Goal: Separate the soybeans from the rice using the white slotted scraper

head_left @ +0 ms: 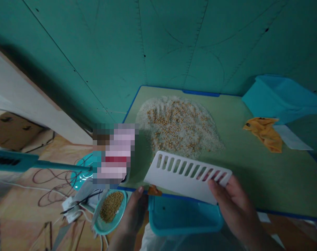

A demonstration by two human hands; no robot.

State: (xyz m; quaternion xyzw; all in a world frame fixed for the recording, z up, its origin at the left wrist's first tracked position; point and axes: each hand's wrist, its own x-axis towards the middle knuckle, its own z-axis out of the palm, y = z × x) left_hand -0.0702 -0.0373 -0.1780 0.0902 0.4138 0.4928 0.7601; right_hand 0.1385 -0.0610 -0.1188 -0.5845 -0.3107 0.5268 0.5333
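Note:
My right hand [233,202] grips the right end of a white slotted plastic plate [179,177], with the thumb on its upper face. The plate is tilted above the near edge of a pale green board [242,164]. Beyond it, white grains [145,120] mixed with round yellow-brown beans [174,122] lie spread on the board. My left hand [134,212] is at the board's near edge, beside the left end of a blue bin [184,232]; its thumb points up and its other fingers are mostly hidden. A small orange-brown piece [155,190] lies near that thumb.
A turquoise bowl of beans [111,207] is at lower left, near cables and a turquoise-handled tool [14,160]. On the board's right side are a yellow cloth [268,134], a white sheet [293,137] and a blue container [278,99]. A green wall [174,42] rises behind.

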